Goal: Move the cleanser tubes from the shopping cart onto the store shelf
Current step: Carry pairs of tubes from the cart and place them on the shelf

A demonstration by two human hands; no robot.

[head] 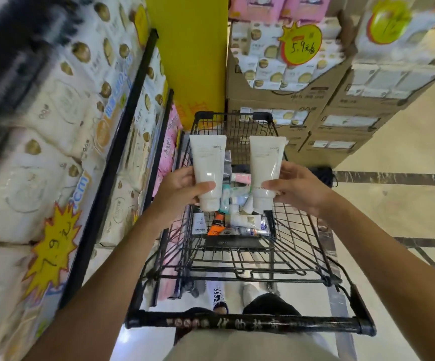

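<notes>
Two hands (pixel 182 188) (pixel 295 186) grip upright cleanser tubes (pixel 208 168) (pixel 264 168) above cart (pixel 237 256).

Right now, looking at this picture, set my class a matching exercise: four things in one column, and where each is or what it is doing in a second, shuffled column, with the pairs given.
Column 1
1. left hand
2. right hand
3. orange tube
4. yellow price star

Column 2
A. lies among small tubes in the shopping cart
B. holds the left white tube
C. fixed to the shelf at the left
D. holds the right white tube

Pairs: 1-B, 2-D, 3-A, 4-C
</notes>
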